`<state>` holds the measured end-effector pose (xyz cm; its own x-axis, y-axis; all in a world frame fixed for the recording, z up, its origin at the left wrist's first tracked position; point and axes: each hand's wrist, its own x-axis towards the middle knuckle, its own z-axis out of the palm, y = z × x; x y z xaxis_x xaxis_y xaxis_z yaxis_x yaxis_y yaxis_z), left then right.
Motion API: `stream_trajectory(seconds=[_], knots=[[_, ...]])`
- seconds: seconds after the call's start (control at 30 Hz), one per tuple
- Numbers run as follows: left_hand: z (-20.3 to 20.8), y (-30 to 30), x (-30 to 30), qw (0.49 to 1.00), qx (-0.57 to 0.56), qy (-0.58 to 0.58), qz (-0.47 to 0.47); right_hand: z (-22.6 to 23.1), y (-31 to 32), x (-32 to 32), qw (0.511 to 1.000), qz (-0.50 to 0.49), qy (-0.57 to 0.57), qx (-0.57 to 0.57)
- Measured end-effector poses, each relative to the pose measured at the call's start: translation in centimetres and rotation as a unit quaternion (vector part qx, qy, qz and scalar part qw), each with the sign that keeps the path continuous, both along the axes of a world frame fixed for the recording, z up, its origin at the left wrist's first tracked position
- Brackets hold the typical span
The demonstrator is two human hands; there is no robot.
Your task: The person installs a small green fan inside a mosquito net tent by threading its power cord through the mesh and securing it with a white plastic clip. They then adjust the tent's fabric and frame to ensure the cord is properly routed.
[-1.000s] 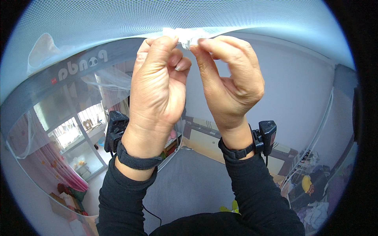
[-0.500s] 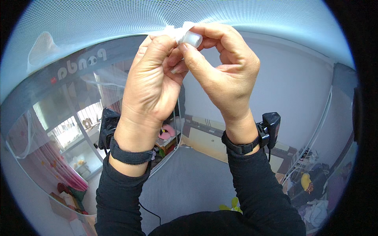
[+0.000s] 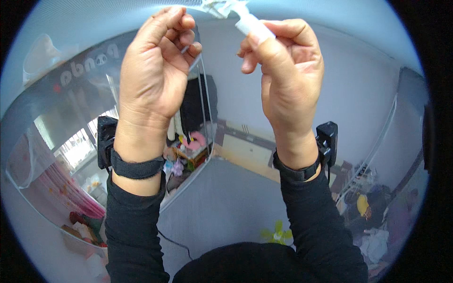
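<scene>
Head view: a small white cylinder [image 3: 256,28] is near the top, just under a pale blue mesh canopy [image 3: 122,20], and every place below is told from that cylinder. Its long axis slants, with a narrower end up and to the left and a broader end down and to the right. The right hand [image 3: 293,68] is the nearer one: it lies below and right of the cylinder, pinching the broad end between thumb and forefinger, while its other fingers curl loosely. The left hand [image 3: 158,68] is apart from the cylinder, to its left and a little lower, palm turned inward and fingers half curled, thumb close to forefinger; whether it grips any fabric, I cannot tell. A crumpled white piece [image 3: 218,8] sits up and left of the cylinder, against its narrow end and between it and the left fingertips; blur hides whether the two are joined. Well below the cylinder spreads a grey mattress [image 3: 226,203], with a beige-panelled headboard [image 3: 245,150] at its far edge.
</scene>
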<state>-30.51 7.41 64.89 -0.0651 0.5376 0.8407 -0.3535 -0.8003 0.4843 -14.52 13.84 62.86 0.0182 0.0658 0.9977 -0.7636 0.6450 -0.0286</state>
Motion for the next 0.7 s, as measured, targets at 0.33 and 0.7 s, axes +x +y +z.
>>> stream_trajectory(seconds=[0.33,0.7], knots=[[-3.6,0.5,2.6,0.989,0.002,0.120,0.089,-2.4,2.2,0.7,0.985,0.145,-0.073,-0.057],[-38.8,0.0,-4.4,0.808,-0.466,0.293,0.212,-33.7,6.1,17.0,0.775,0.179,-0.159,-0.585]])
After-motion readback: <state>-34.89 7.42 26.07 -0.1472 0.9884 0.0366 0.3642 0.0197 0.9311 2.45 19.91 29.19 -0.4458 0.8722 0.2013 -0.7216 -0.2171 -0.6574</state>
